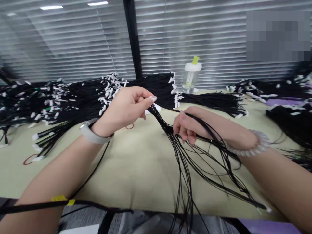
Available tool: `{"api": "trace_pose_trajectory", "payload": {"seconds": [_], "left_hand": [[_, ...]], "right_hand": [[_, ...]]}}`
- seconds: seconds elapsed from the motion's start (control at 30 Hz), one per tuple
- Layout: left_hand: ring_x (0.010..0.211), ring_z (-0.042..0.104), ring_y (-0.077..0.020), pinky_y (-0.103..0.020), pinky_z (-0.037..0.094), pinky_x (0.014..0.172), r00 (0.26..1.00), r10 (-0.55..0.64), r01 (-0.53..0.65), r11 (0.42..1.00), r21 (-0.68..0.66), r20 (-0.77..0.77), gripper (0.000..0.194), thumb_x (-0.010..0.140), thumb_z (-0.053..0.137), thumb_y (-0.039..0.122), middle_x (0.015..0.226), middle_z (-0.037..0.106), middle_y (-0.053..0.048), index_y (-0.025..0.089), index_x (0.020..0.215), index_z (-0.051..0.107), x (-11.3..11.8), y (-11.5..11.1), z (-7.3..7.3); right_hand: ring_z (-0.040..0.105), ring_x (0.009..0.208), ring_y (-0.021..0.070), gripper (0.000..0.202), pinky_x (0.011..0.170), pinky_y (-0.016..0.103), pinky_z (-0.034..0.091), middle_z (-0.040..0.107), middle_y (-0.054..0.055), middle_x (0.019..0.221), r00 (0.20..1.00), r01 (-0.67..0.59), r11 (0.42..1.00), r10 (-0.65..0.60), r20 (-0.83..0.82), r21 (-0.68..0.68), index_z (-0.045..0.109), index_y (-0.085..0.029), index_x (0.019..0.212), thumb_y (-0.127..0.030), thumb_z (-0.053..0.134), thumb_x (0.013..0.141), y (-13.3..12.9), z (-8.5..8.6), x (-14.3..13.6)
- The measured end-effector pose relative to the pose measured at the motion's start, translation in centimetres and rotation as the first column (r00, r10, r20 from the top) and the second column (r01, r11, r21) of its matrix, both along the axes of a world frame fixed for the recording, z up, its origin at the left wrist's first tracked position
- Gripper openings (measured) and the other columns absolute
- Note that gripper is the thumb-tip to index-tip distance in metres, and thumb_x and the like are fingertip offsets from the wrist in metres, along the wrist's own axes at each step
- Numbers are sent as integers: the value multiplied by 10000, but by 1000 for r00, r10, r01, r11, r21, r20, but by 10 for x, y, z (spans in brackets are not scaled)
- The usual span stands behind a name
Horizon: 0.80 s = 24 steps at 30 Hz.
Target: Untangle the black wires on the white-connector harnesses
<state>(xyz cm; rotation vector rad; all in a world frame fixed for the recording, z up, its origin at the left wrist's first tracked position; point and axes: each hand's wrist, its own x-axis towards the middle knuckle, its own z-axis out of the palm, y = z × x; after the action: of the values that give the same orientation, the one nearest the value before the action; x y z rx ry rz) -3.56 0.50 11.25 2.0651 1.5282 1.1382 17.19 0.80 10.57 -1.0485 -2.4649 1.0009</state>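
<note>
Fingers of the left hand (128, 105) pinch the black cable bundle (159, 119) above the surface (136, 165); those of the right hand (188, 125) curl at its strands, grip unclear. Drooping loose ends could tangle if pulled unevenly.

The thin cables (179, 148) have smooth plastic sheathing with a faint sheen; the connectors (175, 100) by the surface's far edge look like hard, matt plastic. The table surface (136, 169) itself appears smooth and mostly matt. At that far edge, the tumbler (190, 77) is clear and glossy, under a smooth, opaque plastic lid (193, 67). The watch strap (92, 132) looks matt and rubbery, the beaded bracelet (253, 151) shiny and translucent.
</note>
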Motion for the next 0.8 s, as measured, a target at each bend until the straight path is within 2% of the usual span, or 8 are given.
{"api": "trace_pose_trajectory", "payload": {"seconds": [0.1, 0.23, 0.33, 0.47, 0.53, 0.63, 0.7, 0.8], "left_hand": [[355, 500, -80, -140, 328, 314, 1000, 3, -3, 1000, 17, 17, 175, 745, 552, 290, 403, 533, 17, 158, 785, 659, 0, -1, 2], [360, 498, -76, -141, 318, 319, 999, -15, 16, 1000, -12, 43, 187, 754, 545, 290, 412, 537, 9, 146, 786, 660, 0, 0, 2], [344, 480, -70, -136, 292, 300, 997, -46, 50, 997, -59, 70, 209, 766, 529, 307, 405, 527, 12, 145, 800, 656, 0, 0, 2], [335, 479, -70, -127, 264, 273, 992, -61, 74, 991, -116, 110, 230, 765, 526, 351, 405, 519, 16, 159, 793, 649, 0, -1, 1], [330, 481, -73, -128, 256, 261, 991, -53, 70, 987, -142, 122, 244, 758, 530, 379, 410, 522, 14, 166, 778, 645, 0, -2, 0], [314, 467, -73, -139, 273, 257, 988, -48, 71, 986, -153, 149, 262, 746, 540, 407, 406, 514, 13, 166, 753, 643, 1, -2, -3], [316, 472, -76, -147, 298, 265, 985, -56, 83, 983, -162, 163, 265, 746, 542, 410, 402, 508, 14, 165, 750, 643, 2, -1, -4], [337, 504, -90, -145, 290, 265, 984, -73, 103, 977, -184, 161, 265, 753, 535, 407, 406, 509, 12, 168, 780, 645, 1, -1, -4]], "right_hand": [[535, 500, 93, 555, 480, 200, 417, 587, 58, 617, 998, 32, 997, -29, -54, 67, 609, -107, 763, -555, 289, 834, -3, 3, 0], [484, 487, 73, 529, 475, 187, 394, 574, 39, 607, 981, 0, 988, 30, -190, 156, 604, -131, 685, -533, 299, 843, -5, 3, 0], [482, 492, 75, 513, 469, 186, 383, 553, 24, 581, 994, -1, 987, 18, -106, 162, 615, -140, 730, -508, 282, 858, -4, 1, 0], [403, 468, 57, 374, 416, 190, 285, 501, -13, 574, 997, -70, 961, 72, 0, 266, 551, -142, 796, -451, 351, 857, 0, -6, -3], [324, 448, 45, 341, 412, 198, 228, 420, -41, 515, 997, -83, 933, 76, 34, 349, 502, -142, 714, -450, 414, 829, 2, -10, -6], [241, 444, 40, 413, 430, 204, 196, 302, -55, 456, 991, -126, 900, 93, 98, 418, 421, -138, 557, -479, 464, 786, 4, -16, -11], [229, 454, 39, 416, 444, 202, 197, 290, -54, 460, 989, -146, 891, 126, 76, 429, 385, -137, 519, -446, 473, 785, 3, -18, -13], [215, 472, 40, 367, 446, 191, 188, 250, -56, 485, 987, -133, 921, 155, -31, 367, 317, -144, 518, -336, 463, 795, 3, -20, -15]]}}
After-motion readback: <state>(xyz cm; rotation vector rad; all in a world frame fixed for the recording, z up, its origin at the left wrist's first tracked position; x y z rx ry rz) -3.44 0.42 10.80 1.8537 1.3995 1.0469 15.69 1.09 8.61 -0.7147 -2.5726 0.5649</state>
